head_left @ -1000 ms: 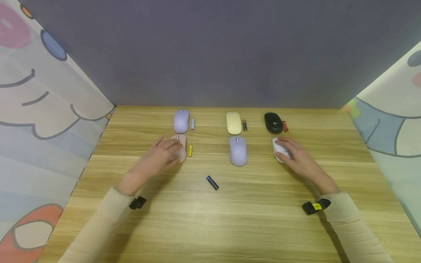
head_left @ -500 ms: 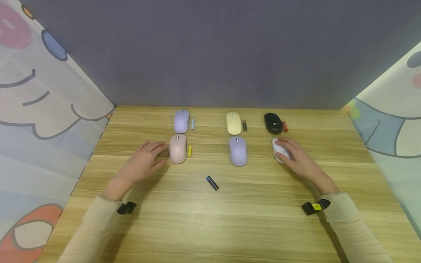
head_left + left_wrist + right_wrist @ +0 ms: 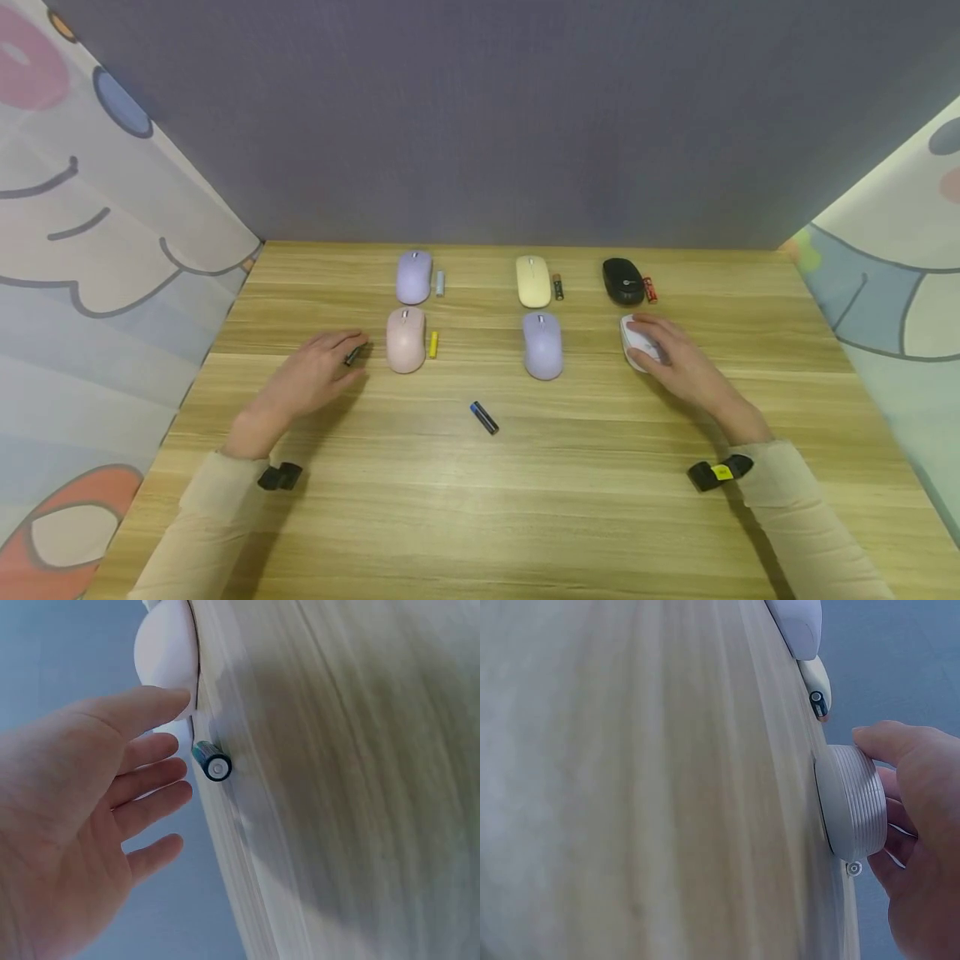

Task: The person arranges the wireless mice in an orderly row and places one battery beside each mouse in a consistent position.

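Note:
On the left of the wooden table, my left hand hovers with loosely bent fingers beside a dark AA battery. In the left wrist view this battery lies on the table just past the fingertips, not gripped. The pink mouse stands to that hand's right, with a yellow battery along its right side. Over on the right, my right hand holds a white mouse; the right wrist view shows thumb and fingers about this mouse's ribbed sides, and a battery end beyond it.
A back row has a purple mouse beside a pale battery, a yellow mouse beside a dark battery, and a black mouse beside a red battery. Centrally lie another purple mouse and a black-blue battery.
My left hand has come off the pink mouse and shifted left, uncovering it. A dark battery now shows by its fingers. The right hand stays on the white mouse.

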The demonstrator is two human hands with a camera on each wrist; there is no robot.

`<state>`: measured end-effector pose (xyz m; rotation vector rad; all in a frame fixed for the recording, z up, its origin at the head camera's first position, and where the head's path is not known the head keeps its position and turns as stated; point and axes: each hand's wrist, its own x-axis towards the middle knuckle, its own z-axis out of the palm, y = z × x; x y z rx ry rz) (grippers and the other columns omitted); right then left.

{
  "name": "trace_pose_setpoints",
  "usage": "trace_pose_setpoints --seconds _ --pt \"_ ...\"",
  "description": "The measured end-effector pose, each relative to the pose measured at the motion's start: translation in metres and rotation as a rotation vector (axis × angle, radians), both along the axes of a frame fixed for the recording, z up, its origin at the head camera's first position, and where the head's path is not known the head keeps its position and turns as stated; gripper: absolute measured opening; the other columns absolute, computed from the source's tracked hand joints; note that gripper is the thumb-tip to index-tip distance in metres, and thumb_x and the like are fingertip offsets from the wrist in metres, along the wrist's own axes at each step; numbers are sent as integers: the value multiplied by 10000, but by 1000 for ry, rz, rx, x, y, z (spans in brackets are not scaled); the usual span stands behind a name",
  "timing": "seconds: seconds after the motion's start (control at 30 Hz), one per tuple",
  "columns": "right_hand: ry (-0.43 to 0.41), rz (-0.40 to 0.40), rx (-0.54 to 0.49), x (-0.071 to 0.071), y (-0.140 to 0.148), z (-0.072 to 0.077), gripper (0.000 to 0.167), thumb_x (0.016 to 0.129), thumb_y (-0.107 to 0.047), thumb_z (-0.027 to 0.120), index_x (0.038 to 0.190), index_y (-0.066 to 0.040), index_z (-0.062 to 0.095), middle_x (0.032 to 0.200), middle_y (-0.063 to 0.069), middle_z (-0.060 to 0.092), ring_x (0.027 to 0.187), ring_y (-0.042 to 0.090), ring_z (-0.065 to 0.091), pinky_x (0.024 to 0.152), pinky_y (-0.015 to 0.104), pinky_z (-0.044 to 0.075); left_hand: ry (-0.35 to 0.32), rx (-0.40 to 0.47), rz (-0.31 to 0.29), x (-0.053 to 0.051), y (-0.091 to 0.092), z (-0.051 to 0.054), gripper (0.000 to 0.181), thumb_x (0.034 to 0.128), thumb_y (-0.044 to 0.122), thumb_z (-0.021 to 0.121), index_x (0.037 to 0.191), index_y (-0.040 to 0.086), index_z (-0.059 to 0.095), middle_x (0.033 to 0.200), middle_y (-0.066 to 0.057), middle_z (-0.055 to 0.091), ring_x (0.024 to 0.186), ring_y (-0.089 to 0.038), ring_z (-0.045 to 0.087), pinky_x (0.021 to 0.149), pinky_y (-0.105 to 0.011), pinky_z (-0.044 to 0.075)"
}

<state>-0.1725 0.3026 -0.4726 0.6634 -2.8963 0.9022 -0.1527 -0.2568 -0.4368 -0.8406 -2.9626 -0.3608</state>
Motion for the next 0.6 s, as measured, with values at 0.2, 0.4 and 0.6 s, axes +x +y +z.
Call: trace_pose_setpoints --seconds 0.2,0.4,0.6 --pt "7 2 -4 0 0 1 469 1008 -152 659 1430 9 533 1524 258 452 1286 472 494 895 578 524 -51 -33 -2 -2 -2 0 545 929 71 735 1413 -86 541 1430 -297 565 1277 -503 565 1112 -665 433" --pt "9 0 2 1 0 1 468 1007 -156 664 1428 5 539 1524 254 457 1304 479 482 912 605 522 -105 -72 -14 -6 -4 0 585 881 -34 711 1439 -61 535 1477 -287 527 1312 -501 540 1114 -664 432" --pt "12 2 -1 1 0 0 461 1007 -142 663 1425 12 544 1518 253 462 1303 476 483 901 583 519 -82 -56 -44 -8 -4 0 529 869 -107 710 1383 -84 585 1441 -297 557 1259 -500 583 1078 -631 484"
